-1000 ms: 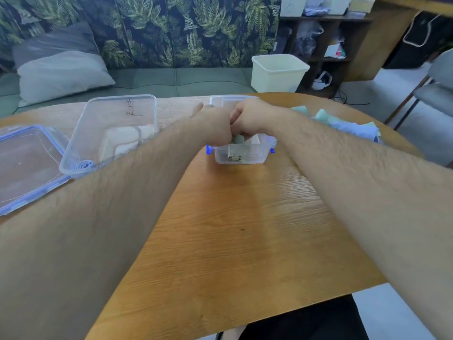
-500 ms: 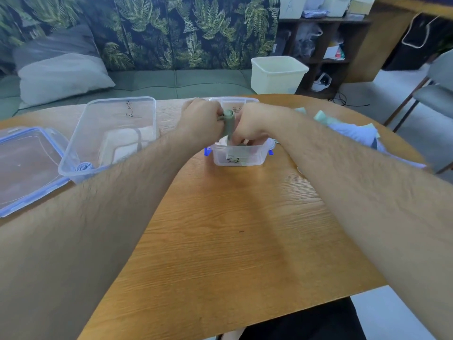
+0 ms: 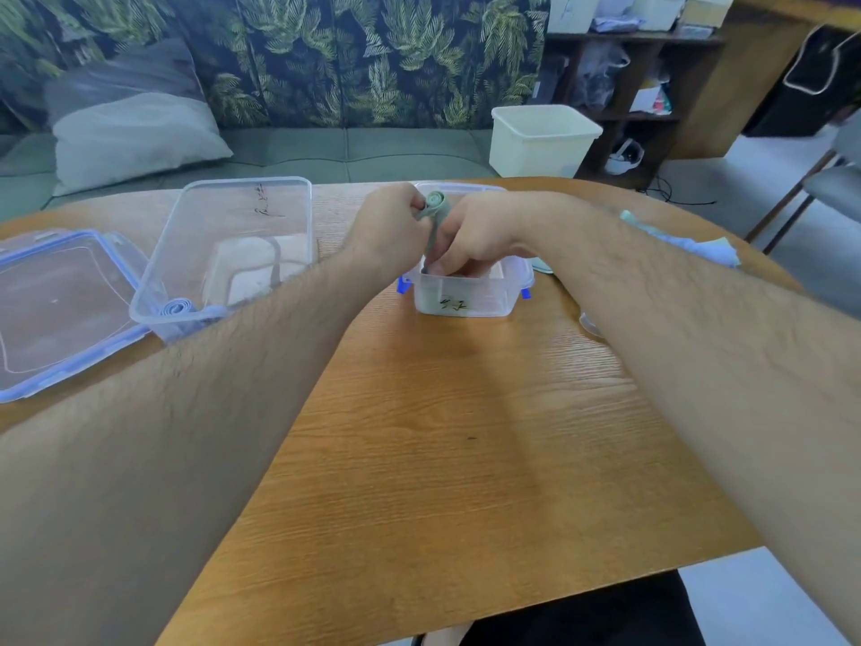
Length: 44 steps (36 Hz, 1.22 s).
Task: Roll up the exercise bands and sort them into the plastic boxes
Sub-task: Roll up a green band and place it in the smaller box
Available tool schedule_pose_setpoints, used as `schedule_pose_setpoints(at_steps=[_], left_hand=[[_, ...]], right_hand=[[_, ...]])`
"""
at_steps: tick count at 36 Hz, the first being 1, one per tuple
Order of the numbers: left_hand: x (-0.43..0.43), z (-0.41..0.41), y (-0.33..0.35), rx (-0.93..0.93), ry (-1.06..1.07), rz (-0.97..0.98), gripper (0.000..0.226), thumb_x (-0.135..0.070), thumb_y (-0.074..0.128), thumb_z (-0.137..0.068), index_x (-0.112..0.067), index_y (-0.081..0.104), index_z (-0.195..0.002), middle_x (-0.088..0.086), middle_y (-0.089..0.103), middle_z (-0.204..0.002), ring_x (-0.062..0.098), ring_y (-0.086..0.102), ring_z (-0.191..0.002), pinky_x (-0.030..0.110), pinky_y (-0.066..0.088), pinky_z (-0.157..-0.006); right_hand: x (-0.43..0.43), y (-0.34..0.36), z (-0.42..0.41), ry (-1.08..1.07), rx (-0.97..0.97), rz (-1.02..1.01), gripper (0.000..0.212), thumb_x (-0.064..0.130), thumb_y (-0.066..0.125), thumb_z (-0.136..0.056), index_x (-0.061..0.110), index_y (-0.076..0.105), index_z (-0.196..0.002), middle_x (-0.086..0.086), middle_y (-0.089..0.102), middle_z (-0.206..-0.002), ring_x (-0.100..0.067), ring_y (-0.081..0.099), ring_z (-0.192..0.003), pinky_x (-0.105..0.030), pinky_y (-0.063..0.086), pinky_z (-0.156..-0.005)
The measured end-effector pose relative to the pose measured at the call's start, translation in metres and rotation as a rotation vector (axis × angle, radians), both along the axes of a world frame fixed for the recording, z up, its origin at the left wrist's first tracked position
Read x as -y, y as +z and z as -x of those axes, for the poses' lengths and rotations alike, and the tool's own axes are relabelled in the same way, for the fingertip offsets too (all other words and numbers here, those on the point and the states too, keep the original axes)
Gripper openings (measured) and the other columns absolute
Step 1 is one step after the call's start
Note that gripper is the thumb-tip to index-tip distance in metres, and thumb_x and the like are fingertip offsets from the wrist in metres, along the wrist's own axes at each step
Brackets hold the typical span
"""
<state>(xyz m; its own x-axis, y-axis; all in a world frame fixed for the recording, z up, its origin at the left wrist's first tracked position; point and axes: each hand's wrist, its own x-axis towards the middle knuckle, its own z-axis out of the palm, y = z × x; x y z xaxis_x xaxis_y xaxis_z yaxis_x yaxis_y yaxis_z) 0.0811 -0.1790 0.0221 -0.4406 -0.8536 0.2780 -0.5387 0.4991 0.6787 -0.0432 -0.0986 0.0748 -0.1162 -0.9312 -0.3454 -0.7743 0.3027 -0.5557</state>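
Note:
A rolled grey-green exercise band point(image 3: 435, 212) stands on end over the small clear plastic box point(image 3: 466, 298) with blue clips at mid table. My left hand point(image 3: 389, 226) grips the roll near its top from the left. My right hand point(image 3: 470, 237) curls round its lower part, fingertips down inside the box. A larger clear box point(image 3: 233, 202) stands to the left with a rolled pale blue band point(image 3: 174, 308) in its near corner. Loose blue and green bands point(image 3: 689, 244) lie at the table's right edge.
A clear lid with a blue rim point(image 3: 60, 310) lies at far left. A small clear object point(image 3: 589, 324) peeks out beside my right forearm. Beyond the round wooden table point(image 3: 442, 435) are a green sofa, a white bin point(image 3: 540, 139) and a chair at right.
The rolled grey-green band, hidden between my fists a second ago, has come up into view and now stands upright over the small box. Both hands stay close together there.

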Motion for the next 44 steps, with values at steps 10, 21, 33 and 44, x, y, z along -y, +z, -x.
schedule_pose_setpoints(at_steps=[10,21,33,44], left_hand=[[-0.005,-0.001,0.003,0.009,-0.009,-0.006,0.015,-0.016,0.059,-0.093,-0.014,0.068,-0.106,-0.001,0.066,-0.097,0.018,0.059,-0.089,0.024,0.041,-0.074],[-0.020,-0.008,0.018,-0.088,-0.028,0.062,0.022,-0.015,0.057,-0.095,-0.010,0.069,-0.113,0.000,0.068,-0.103,0.017,0.061,-0.096,0.032,0.050,-0.088],[-0.086,-0.058,0.059,-0.168,-0.078,0.095,0.044,-0.039,0.046,-0.084,-0.005,0.070,-0.099,0.009,0.071,-0.088,0.024,0.062,-0.081,0.045,0.052,-0.078],[-0.167,-0.147,-0.008,-0.165,-0.015,-0.015,0.018,-0.039,0.063,-0.088,-0.023,0.068,-0.094,-0.009,0.067,-0.085,0.011,0.063,-0.083,0.038,0.053,-0.075]], right_hand=[[-0.001,-0.011,-0.001,-0.097,0.081,-0.006,0.027,0.021,0.082,-0.083,0.006,0.072,-0.102,0.001,0.064,-0.078,-0.013,0.062,-0.068,-0.022,0.054,-0.064],[-0.011,-0.004,0.012,-0.271,0.090,0.108,0.022,0.016,0.059,-0.094,0.001,0.070,-0.105,-0.012,0.077,-0.100,-0.020,0.074,-0.089,-0.036,0.060,-0.090],[-0.049,0.036,-0.026,-0.279,0.087,0.575,0.008,0.032,0.059,-0.082,0.032,0.067,-0.085,0.006,0.073,-0.089,-0.017,0.071,-0.089,-0.045,0.059,-0.085],[-0.125,-0.028,-0.115,-0.273,0.568,0.335,0.016,0.011,0.070,-0.094,0.002,0.064,-0.105,-0.015,0.071,-0.100,-0.022,0.069,-0.081,-0.032,0.062,-0.072]])
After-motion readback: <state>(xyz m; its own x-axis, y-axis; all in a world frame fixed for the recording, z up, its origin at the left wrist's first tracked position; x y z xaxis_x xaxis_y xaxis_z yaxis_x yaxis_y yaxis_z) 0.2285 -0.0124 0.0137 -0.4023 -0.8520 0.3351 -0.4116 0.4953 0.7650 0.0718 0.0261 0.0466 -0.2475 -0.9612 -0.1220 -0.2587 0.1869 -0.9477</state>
